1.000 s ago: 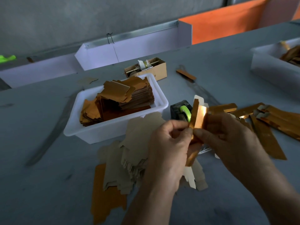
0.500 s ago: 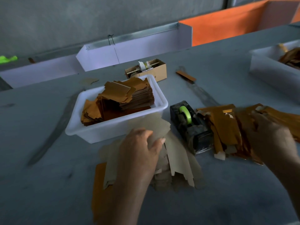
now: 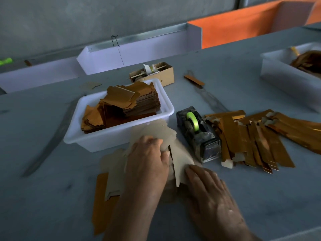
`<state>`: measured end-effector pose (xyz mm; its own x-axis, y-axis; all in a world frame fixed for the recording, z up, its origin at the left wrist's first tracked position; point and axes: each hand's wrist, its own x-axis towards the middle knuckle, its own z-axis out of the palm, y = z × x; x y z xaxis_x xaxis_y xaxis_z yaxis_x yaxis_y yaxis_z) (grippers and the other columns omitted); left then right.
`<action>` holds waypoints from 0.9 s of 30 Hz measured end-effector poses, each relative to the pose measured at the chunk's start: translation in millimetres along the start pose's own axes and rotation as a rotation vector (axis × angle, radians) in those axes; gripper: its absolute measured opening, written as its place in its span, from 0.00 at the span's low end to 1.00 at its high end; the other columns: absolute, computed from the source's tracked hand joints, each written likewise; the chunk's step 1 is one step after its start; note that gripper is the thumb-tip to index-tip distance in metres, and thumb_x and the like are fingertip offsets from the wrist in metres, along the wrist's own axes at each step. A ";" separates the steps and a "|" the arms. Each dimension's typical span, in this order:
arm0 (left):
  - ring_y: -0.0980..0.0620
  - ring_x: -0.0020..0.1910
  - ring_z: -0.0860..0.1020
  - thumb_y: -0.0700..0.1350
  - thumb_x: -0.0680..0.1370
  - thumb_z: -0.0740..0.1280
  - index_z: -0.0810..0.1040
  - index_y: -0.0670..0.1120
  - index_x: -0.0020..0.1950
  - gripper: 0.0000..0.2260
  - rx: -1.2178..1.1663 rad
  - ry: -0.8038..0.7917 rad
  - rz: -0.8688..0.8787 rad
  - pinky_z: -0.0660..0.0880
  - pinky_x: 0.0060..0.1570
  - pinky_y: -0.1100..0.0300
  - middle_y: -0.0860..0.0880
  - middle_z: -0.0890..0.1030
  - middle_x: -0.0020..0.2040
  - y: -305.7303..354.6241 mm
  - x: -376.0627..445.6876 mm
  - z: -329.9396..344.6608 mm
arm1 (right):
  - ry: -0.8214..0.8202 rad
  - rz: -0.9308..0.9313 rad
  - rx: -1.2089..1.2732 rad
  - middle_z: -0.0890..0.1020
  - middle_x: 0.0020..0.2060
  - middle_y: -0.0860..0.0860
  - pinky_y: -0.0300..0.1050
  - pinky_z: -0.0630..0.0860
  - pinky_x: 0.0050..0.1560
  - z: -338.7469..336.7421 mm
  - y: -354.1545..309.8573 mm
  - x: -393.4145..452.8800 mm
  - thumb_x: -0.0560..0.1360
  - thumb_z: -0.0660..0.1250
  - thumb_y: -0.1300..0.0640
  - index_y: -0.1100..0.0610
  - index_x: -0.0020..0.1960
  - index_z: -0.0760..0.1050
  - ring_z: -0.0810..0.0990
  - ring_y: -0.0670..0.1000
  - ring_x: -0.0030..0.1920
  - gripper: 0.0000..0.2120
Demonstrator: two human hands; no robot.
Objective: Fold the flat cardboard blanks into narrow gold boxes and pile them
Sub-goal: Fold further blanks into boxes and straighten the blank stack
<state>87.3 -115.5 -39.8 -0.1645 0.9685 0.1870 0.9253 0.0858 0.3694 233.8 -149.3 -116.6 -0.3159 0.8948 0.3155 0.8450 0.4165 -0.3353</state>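
A loose pile of flat blanks [image 3: 114,164] lies grey-brown side up in front of me, with one gold-faced blank [image 3: 102,197] sticking out underneath. My left hand [image 3: 147,159] sits on the pile and its curled fingers grip the raised top blank [image 3: 178,152]. My right hand [image 3: 208,193] rests beside it, straight fingertips touching that blank's lower edge. Folded narrow gold boxes [image 3: 251,136] lie in a spread pile to the right.
A white tub [image 3: 166,101] with stacked gold blanks stands behind the pile. A black tape dispenser [image 3: 196,134] with green tape sits between blanks and boxes. Further back are a small cardboard box [image 3: 156,72] and a lone gold box [image 3: 193,80]. Another white tub [image 3: 286,79] stands far right.
A second ago both hands held a folded gold box. The right hand laid it on the pile at right and came back, while the left hand dropped to the blanks and took the top one.
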 end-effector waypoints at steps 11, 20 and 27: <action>0.64 0.38 0.75 0.60 0.78 0.58 0.79 0.51 0.54 0.17 -0.249 0.087 -0.078 0.68 0.33 0.74 0.60 0.75 0.40 9.2 -5.0 -10.0 | 0.529 0.248 0.405 0.82 0.56 0.52 0.38 0.77 0.53 -35.6 8.4 -1.9 0.77 0.64 0.63 0.58 0.61 0.78 0.81 0.49 0.56 0.14; 0.44 0.55 0.81 0.69 0.65 0.63 0.82 0.53 0.55 0.28 -1.252 -0.481 -0.421 0.75 0.59 0.45 0.47 0.85 0.51 11.3 -0.5 -34.3 | 0.525 -0.210 0.280 0.77 0.62 0.56 0.49 0.73 0.63 -32.4 -25.9 -5.0 0.77 0.62 0.54 0.63 0.58 0.77 0.73 0.53 0.66 0.16; 0.44 0.48 0.83 0.41 0.65 0.70 0.84 0.43 0.49 0.14 -1.310 -0.463 -0.387 0.79 0.46 0.50 0.41 0.85 0.48 1.4 -4.0 -25.5 | 0.477 -0.249 0.284 0.72 0.68 0.56 0.47 0.69 0.66 -18.6 -24.4 -4.5 0.78 0.57 0.59 0.61 0.64 0.75 0.69 0.55 0.69 0.17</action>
<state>80.6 -125.2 -16.8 0.0310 0.9439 -0.3286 -0.1661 0.3291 0.9296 222.6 -166.5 -93.3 -0.2051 0.6218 0.7559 0.6015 0.6893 -0.4038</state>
